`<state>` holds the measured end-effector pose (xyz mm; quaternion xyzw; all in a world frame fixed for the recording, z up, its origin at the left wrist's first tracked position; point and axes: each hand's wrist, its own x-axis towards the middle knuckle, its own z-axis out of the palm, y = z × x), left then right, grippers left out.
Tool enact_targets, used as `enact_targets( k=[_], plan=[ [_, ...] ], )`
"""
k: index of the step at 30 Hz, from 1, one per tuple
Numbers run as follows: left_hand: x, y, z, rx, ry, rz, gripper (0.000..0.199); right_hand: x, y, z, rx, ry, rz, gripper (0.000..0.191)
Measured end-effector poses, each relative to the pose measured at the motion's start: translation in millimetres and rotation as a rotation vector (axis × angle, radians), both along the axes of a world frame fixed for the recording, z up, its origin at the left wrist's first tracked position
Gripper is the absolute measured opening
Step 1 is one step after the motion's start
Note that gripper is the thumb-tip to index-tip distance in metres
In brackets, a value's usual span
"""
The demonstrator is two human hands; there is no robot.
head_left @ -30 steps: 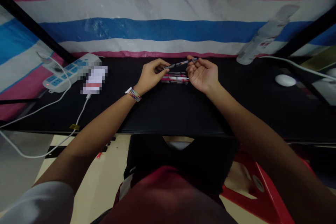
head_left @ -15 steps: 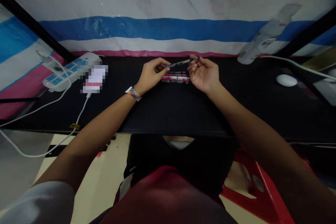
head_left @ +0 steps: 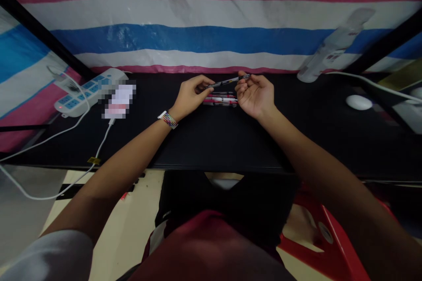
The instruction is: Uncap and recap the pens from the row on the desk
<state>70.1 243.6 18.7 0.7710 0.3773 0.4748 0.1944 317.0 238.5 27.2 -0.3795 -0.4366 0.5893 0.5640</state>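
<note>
A dark pen with a clear barrel (head_left: 227,81) spans the gap between my two hands, tilted slightly up to the right. My left hand (head_left: 193,95) pinches its left end between thumb and fingers. At the other end, the thumb and fingertips of my right hand (head_left: 255,95) close on the pen, palm turned up. Below it, several pens (head_left: 220,99) in red, white and black lie side by side on the black desk (head_left: 217,140). My right fingers partly cover their right ends, and the left hand is close to their left ends.
On the left stand a white power strip (head_left: 74,102) and a pixelated phone (head_left: 120,99) with a white charging cable (head_left: 103,140). A clear bottle (head_left: 313,66) and a white mouse (head_left: 359,102) are at the right. Striped sheeting (head_left: 198,39) hangs behind; a red stool (head_left: 336,232) is below.
Both hands keep hold of the pen, with hardly any movement. The whole view has shifted slightly, so things appear a little lower.
</note>
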Motion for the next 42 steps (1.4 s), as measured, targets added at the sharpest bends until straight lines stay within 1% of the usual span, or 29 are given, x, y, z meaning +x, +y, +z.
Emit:
enact_targets(
  k=[4,8,10,14,16,21,28,34,38,42],
  plan=[
    [0,0,0.1,-0.008,0.007,0.008,0.026,1,1,-0.5,0.019,0.037,0.001,0.025],
    [0,0,0.1,0.005,-0.009,0.006,0.022,1,-1,1.4,0.009,0.048,0.039,0.025],
    [0,0,-0.1,0.013,-0.012,0.003,0.021,1,-1,2.0,-0.017,0.128,0.072,0.025],
    [0,-1,0.3,0.022,0.005,-0.002,0.021,2,1,0.1,-0.098,0.362,0.119,0.024],
    [-1,-1,0.6,0.026,0.012,-0.008,0.02,3,3,-2.0,-0.125,0.412,0.129,0.024],
    [-1,-1,1.0,0.03,0.013,-0.008,0.014,5,7,-6.2,-0.11,0.4,0.14,0.032],
    [-1,-1,1.1,0.029,0.024,-0.005,0.012,4,7,-8.7,-0.089,0.364,0.137,0.036],
    [-2,-1,1.6,0.017,0.019,-0.007,0.013,4,10,-12.6,-0.104,0.358,0.13,0.033],
    [-2,-2,1.5,0.022,0.033,-0.004,0.013,3,9,-11.8,-0.112,0.338,0.113,0.027],
    [-1,-2,1.3,0.011,0.038,-0.008,0.014,2,9,-11.0,-0.116,0.35,0.116,0.028]
  ],
)
